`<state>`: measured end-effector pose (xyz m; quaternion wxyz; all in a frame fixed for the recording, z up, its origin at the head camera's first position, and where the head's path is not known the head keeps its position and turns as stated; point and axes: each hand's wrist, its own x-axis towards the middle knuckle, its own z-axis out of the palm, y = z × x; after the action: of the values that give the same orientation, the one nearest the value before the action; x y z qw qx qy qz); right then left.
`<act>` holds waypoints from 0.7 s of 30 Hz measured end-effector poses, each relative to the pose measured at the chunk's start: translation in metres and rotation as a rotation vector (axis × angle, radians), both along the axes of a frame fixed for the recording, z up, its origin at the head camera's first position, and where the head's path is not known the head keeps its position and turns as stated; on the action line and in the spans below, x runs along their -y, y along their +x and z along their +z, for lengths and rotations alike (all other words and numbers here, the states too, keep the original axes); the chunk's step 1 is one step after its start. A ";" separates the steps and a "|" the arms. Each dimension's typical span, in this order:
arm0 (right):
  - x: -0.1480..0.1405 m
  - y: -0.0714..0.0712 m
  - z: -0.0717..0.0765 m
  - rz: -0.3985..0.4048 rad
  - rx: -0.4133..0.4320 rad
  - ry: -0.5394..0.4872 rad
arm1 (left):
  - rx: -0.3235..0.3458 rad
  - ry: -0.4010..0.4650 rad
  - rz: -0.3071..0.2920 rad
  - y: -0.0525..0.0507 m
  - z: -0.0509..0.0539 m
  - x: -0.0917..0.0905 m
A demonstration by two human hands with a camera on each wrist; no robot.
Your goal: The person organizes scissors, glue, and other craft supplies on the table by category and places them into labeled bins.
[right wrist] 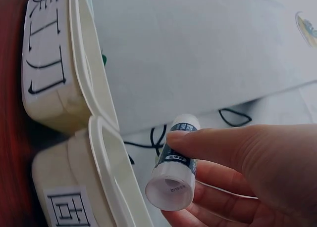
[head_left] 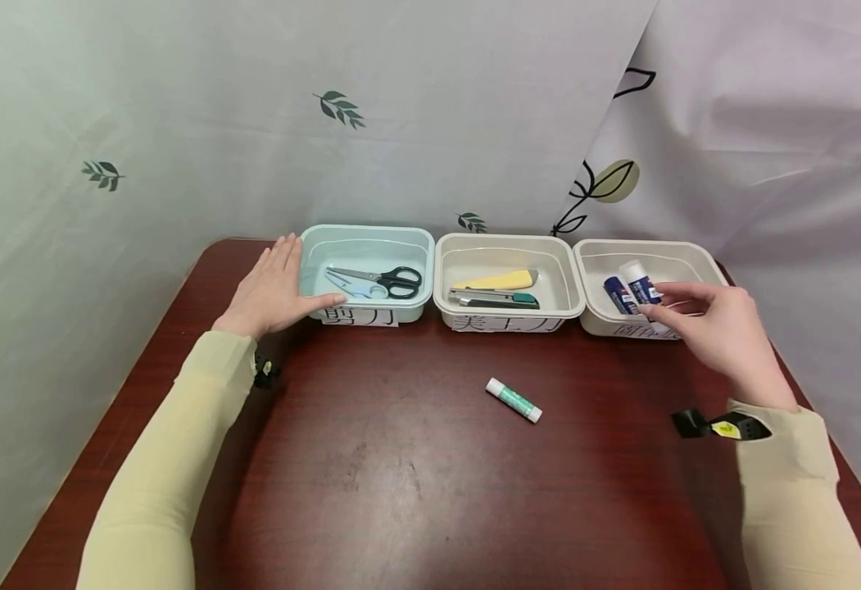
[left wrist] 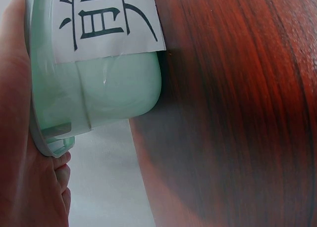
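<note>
My right hand (head_left: 732,332) pinches a glue stick (head_left: 641,283) with white ends and a dark blue label between thumb and fingers. In the right wrist view that glue stick (right wrist: 174,162) is tilted, one white end towards the camera. It is over the right cream box (head_left: 684,252), where another dark blue glue stick (head_left: 619,295) lies. My left hand (head_left: 271,287) rests on the left corner of a pale blue box (head_left: 367,232), fingers straight and thumb along its front rim. A green-and-white glue stick (head_left: 514,400) lies on the table, apart from both hands.
Black-handled scissors (head_left: 399,281) and pale blue scissors (head_left: 356,285) lie in the left box. The middle cream box (head_left: 507,241) holds a yellow utility knife (head_left: 500,280) and other cutters (head_left: 496,299). Paper labels mark the box fronts. A patterned curtain (head_left: 430,123) hangs behind the table (head_left: 371,475).
</note>
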<state>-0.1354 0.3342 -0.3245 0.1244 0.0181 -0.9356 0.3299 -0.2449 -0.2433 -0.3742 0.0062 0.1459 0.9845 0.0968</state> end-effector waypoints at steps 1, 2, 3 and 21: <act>-0.002 0.000 -0.001 -0.011 0.002 0.002 | 0.001 0.000 0.000 0.000 0.000 0.000; -0.005 -0.001 -0.001 -0.021 0.005 0.001 | 0.002 -0.001 0.001 0.000 0.000 0.000; -0.007 -0.001 -0.001 -0.032 0.010 0.000 | 0.002 -0.001 0.001 0.000 0.000 0.000; -0.038 -0.017 -0.007 -0.149 0.107 0.008 | -0.001 0.001 -0.001 -0.001 -0.001 0.000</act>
<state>-0.1521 0.3727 -0.3316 0.0983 -0.0689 -0.9410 0.3163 -0.2455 -0.2437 -0.3748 0.0057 0.1462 0.9844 0.0973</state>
